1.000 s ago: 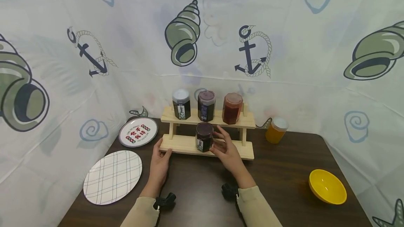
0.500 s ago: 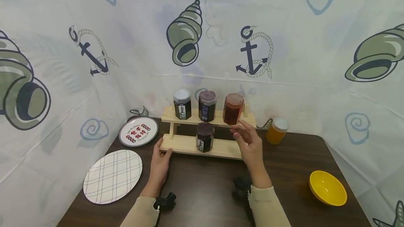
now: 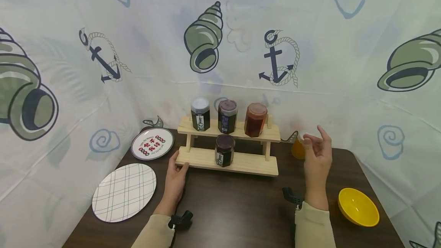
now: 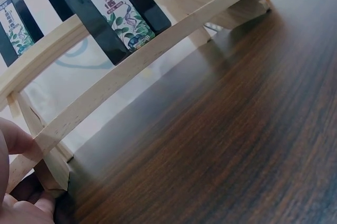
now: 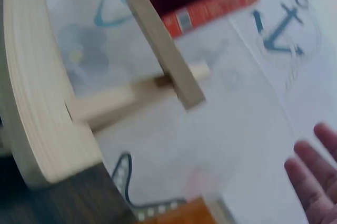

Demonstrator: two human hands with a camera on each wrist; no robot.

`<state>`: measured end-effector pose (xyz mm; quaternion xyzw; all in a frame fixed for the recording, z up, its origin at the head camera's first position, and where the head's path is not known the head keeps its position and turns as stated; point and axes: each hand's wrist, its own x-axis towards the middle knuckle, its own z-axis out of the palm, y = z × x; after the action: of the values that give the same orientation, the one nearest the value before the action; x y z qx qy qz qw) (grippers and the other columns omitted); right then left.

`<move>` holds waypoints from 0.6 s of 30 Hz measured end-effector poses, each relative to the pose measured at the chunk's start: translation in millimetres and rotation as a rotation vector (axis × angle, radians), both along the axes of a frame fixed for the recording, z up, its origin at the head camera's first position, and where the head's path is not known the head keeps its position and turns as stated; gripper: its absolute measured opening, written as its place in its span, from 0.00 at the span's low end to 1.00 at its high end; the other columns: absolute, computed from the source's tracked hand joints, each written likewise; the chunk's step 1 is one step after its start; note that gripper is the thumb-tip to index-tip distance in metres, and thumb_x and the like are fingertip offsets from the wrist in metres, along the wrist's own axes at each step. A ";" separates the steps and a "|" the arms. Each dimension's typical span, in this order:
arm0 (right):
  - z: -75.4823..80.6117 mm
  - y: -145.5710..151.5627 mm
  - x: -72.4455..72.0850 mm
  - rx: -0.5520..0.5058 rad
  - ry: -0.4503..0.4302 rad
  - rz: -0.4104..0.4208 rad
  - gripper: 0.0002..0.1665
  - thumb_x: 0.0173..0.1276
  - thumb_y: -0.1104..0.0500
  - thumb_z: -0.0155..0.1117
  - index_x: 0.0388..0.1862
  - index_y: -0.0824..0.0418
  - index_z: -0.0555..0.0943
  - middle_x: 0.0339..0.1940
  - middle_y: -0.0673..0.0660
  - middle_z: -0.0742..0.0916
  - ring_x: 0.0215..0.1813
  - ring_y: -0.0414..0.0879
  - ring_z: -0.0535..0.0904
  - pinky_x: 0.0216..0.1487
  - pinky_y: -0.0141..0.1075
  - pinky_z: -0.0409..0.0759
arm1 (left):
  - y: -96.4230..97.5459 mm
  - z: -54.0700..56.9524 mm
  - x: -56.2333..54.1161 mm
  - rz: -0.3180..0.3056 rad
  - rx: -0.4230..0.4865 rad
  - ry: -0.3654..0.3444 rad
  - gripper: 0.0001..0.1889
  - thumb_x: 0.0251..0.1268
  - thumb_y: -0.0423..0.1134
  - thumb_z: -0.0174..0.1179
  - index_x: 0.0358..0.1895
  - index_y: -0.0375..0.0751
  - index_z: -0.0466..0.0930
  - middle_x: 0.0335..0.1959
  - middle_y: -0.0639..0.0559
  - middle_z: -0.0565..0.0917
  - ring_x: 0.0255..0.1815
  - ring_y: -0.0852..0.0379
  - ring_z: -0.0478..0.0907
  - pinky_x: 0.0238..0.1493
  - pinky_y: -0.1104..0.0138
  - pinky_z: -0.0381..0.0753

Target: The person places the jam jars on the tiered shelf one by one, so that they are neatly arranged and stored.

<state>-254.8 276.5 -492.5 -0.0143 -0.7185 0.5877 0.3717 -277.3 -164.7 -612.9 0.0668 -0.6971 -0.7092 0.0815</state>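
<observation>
A two-tier wooden rack (image 3: 253, 165) stands on the dark table. My left hand (image 3: 175, 179) grips the left end of its lower shelf, thumb on the board and fingers below, as the left wrist view shows. Midway along that shelf is a dark jam jar (image 3: 224, 153) with a purple lid. On the upper shelf are a white-lidded dark jar (image 3: 200, 119), a purple-lidded jar (image 3: 226, 119) and a red jar (image 3: 255, 121). My right hand (image 3: 317, 163) is raised with fingers loosely bent and holds nothing. It partly hides an orange jar (image 3: 298, 149) beside the rack.
To the left lie an oval checked plate (image 3: 124, 192) and a white plate with red characters (image 3: 139, 145). A yellow bowl (image 3: 358, 206) sits near the table's right edge. Patterned cloth (image 3: 241, 68) hangs behind and along both sides.
My right hand has left the dark jar on the lower shelf and moved right, past the red jar, to the orange jar. My left hand stays on the rack.
</observation>
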 end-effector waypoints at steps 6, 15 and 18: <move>-24.1 34.4 -5.4 -0.177 -0.193 -0.068 0.41 0.81 0.47 0.69 0.86 0.31 0.63 0.70 0.51 0.79 0.75 0.48 0.75 0.82 0.40 0.72 | 0.6 1.8 1.1 -0.006 -0.006 -0.001 0.37 0.85 0.36 0.58 0.89 0.50 0.52 0.91 0.41 0.53 0.92 0.45 0.50 0.90 0.47 0.53; -75.0 58.3 -20.3 -0.395 -0.284 -0.018 0.49 0.79 0.49 0.72 0.88 0.29 0.56 0.86 0.60 0.65 0.89 0.56 0.57 0.91 0.59 0.54 | 0.8 0.4 0.4 -0.004 -0.009 -0.007 0.37 0.86 0.36 0.58 0.89 0.50 0.52 0.91 0.41 0.53 0.92 0.45 0.50 0.90 0.48 0.53; -88.1 61.2 -26.5 -0.426 -0.311 0.021 0.51 0.78 0.48 0.73 0.88 0.27 0.54 0.88 0.60 0.62 0.90 0.56 0.55 0.91 0.59 0.52 | 1.5 0.7 0.5 0.003 0.000 -0.006 0.37 0.85 0.35 0.58 0.89 0.50 0.53 0.91 0.40 0.54 0.91 0.44 0.51 0.90 0.47 0.54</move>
<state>-281.3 337.7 -580.6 -0.1749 -0.6271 0.7204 0.2391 -276.7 -163.2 -612.2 0.0698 -0.6971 -0.7090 0.0805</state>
